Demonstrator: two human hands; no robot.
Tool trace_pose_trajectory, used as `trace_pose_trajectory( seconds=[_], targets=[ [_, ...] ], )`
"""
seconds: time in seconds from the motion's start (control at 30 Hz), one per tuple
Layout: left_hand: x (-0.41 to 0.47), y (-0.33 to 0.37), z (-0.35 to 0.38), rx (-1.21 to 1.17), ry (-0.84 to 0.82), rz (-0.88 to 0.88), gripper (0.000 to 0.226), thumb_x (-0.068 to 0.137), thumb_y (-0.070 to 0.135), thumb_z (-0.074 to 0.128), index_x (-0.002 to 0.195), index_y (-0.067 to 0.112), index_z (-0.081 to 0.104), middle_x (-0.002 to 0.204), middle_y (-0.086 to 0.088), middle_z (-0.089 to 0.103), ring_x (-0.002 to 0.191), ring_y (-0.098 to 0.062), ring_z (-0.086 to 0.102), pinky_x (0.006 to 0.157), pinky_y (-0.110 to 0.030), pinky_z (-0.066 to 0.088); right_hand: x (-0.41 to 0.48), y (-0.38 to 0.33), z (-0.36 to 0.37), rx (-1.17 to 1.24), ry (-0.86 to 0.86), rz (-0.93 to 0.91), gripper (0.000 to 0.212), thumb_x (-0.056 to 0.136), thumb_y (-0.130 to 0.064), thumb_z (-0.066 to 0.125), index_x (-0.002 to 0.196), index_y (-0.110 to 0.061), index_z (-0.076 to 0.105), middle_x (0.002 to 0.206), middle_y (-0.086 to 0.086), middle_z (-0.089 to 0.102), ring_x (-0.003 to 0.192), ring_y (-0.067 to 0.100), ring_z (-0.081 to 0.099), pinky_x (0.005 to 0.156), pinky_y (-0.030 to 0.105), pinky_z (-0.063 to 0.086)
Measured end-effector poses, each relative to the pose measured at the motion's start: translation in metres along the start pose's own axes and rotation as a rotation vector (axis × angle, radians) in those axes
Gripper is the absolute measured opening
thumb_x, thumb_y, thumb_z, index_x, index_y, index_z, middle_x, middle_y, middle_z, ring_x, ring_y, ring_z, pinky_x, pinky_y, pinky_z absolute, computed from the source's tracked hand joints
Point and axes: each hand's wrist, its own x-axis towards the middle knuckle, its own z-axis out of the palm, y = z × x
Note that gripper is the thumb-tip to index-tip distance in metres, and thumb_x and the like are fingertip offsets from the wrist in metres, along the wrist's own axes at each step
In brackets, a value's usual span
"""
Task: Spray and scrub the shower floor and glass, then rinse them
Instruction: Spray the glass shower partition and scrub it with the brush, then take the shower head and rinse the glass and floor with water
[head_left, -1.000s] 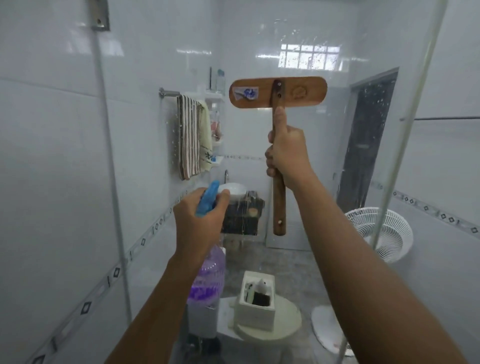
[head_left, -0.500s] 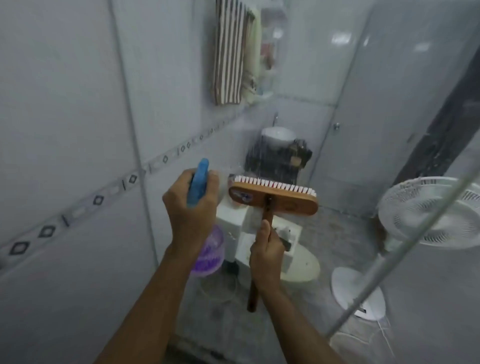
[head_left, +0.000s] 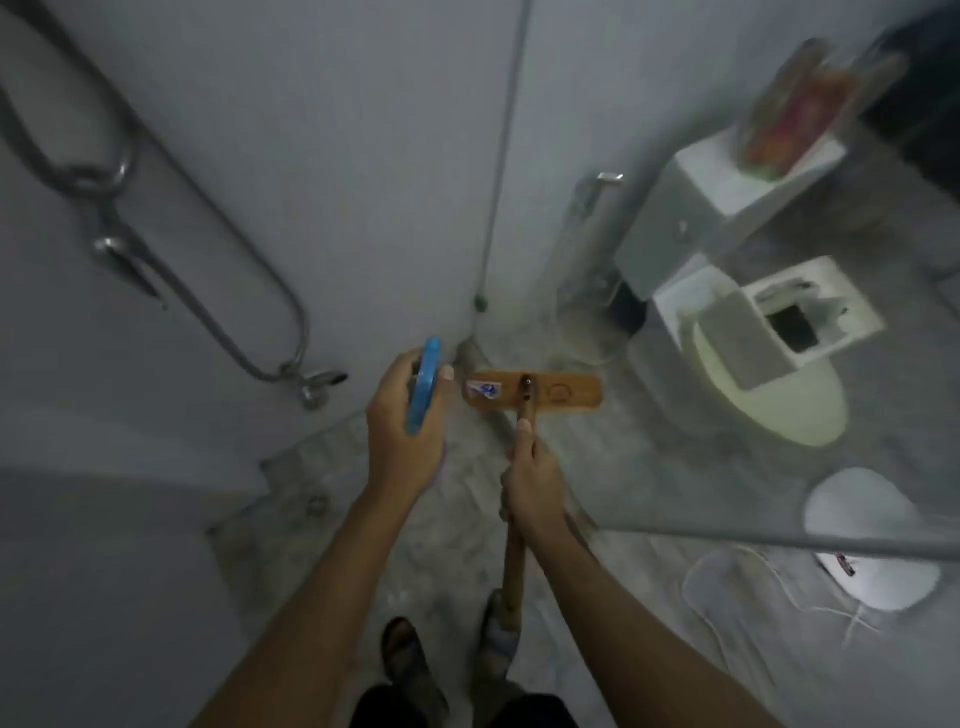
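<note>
I look steeply down at the grey shower floor. My right hand grips the handle of a wooden scrub brush, whose flat head points down near the bottom of the glass panel. My left hand holds a spray bottle by its blue trigger head; the bottle's body is hidden under the hand. The two hands are side by side, the bottle just left of the brush head.
A metal shower hose loops on the left wall. Beyond the glass stand a toilet with a white box on its lid and a fan base. A floor drain lies left. My feet are below.
The view has swung from the upper glass down to the floor. The brush has come down from high on the glass to floor level, and both hands have lowered with it.
</note>
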Motion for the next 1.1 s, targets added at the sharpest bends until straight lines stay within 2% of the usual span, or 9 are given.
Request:
trace_pose_trajectory(
  seconds=[0.17, 0.27, 0.37, 0.6, 0.67, 0.8, 0.9, 1.03, 1.1],
  targets=[
    [-0.069, -0.167, -0.024, 0.09, 0.115, -0.236, 0.022, 0.098, 0.027, 0.063, 0.112, 0.011, 0.065, 0.08, 0.005, 0.062, 0.069, -0.002, 0.058, 0.063, -0.013, 0.043, 0.031, 0.132, 0.059, -0.206, -0.241, 0.07, 0.033, 0.097, -0.043, 0.055, 0.093, -0.011, 0.049, 0.063, 0.004, 0.049, 0.045, 0.014, 0.047, 0.038, 0.027, 0.043],
    [-0.119, -0.283, -0.03, 0.118, 0.149, -0.32, 0.013, 0.099, 0.021, 0.063, 0.111, 0.015, 0.062, 0.082, 0.003, 0.061, 0.068, -0.001, 0.057, 0.062, -0.015, 0.044, 0.062, 0.234, 0.107, -0.331, -0.342, 0.089, 0.02, 0.097, -0.034, 0.056, 0.09, -0.016, 0.049, 0.067, 0.005, 0.051, 0.048, 0.015, 0.049, 0.039, 0.028, 0.044],
    [-0.166, -0.38, -0.026, 0.116, 0.134, -0.363, 0.02, 0.099, 0.023, 0.062, 0.116, 0.012, 0.061, 0.089, 0.003, 0.062, 0.074, 0.001, 0.058, 0.068, -0.013, 0.046, 0.095, 0.322, 0.144, -0.431, -0.388, 0.089, 0.016, 0.096, -0.033, 0.057, 0.086, -0.022, 0.051, 0.067, 0.001, 0.054, 0.053, 0.014, 0.053, 0.046, 0.03, 0.047],
    [-0.249, -0.586, -0.012, 0.17, 0.138, -0.502, 0.05, 0.098, 0.041, 0.06, 0.124, -0.001, 0.057, 0.106, -0.013, 0.067, 0.094, -0.027, 0.066, 0.083, -0.046, 0.056, 0.175, 0.505, 0.212, -0.629, -0.407, 0.014, 0.02, 0.099, -0.038, 0.051, 0.091, -0.02, 0.054, 0.071, -0.002, 0.057, 0.059, 0.016, 0.059, 0.051, 0.037, 0.053],
    [-0.259, -0.629, -0.006, 0.2, 0.149, -0.506, 0.06, 0.097, 0.051, 0.057, 0.126, -0.001, 0.057, 0.109, -0.014, 0.067, 0.098, -0.028, 0.066, 0.086, -0.047, 0.055, 0.2, 0.543, 0.228, -0.657, -0.365, -0.007, 0.024, 0.101, -0.039, 0.047, 0.095, -0.016, 0.053, 0.073, -0.002, 0.058, 0.062, 0.015, 0.058, 0.052, 0.033, 0.046],
    [-0.271, -0.688, 0.011, 0.259, 0.181, -0.516, 0.068, 0.094, 0.058, 0.055, 0.136, 0.004, 0.052, 0.124, -0.01, 0.065, 0.111, -0.021, 0.065, 0.094, -0.032, 0.054, 0.24, 0.6, 0.251, -0.704, -0.319, -0.038, 0.026, 0.102, -0.038, 0.043, 0.1, -0.013, 0.051, 0.074, -0.004, 0.055, 0.065, 0.013, 0.055, 0.051, 0.026, 0.036],
    [-0.281, -0.714, 0.017, 0.301, 0.216, -0.501, 0.063, 0.095, 0.052, 0.058, 0.137, 0.005, 0.049, 0.12, 0.003, 0.06, 0.101, -0.008, 0.06, 0.086, -0.017, 0.05, 0.257, 0.623, 0.26, -0.697, -0.315, -0.052, 0.024, 0.102, -0.036, 0.042, 0.098, -0.013, 0.05, 0.073, -0.004, 0.053, 0.063, 0.011, 0.054, 0.052, 0.027, 0.037],
    [-0.3, -0.737, 0.019, 0.295, 0.249, -0.482, 0.05, 0.095, 0.031, 0.068, 0.136, 0.011, 0.046, 0.108, 0.03, 0.051, 0.098, 0.014, 0.053, 0.087, -0.016, 0.048, 0.267, 0.647, 0.269, -0.725, -0.381, -0.097, 0.026, 0.101, -0.043, 0.039, 0.099, -0.02, 0.049, 0.074, -0.002, 0.058, 0.064, 0.014, 0.059, 0.055, 0.031, 0.045],
    [-0.309, -0.742, 0.02, 0.29, 0.229, -0.477, 0.051, 0.094, 0.031, 0.068, 0.136, 0.013, 0.044, 0.11, 0.027, 0.051, 0.102, 0.012, 0.053, 0.091, -0.022, 0.05, 0.268, 0.656, 0.271, -0.747, -0.411, -0.118, 0.028, 0.101, -0.047, 0.038, 0.102, -0.021, 0.049, 0.077, 0.0, 0.061, 0.068, 0.017, 0.062, 0.058, 0.033, 0.049]
  ],
)
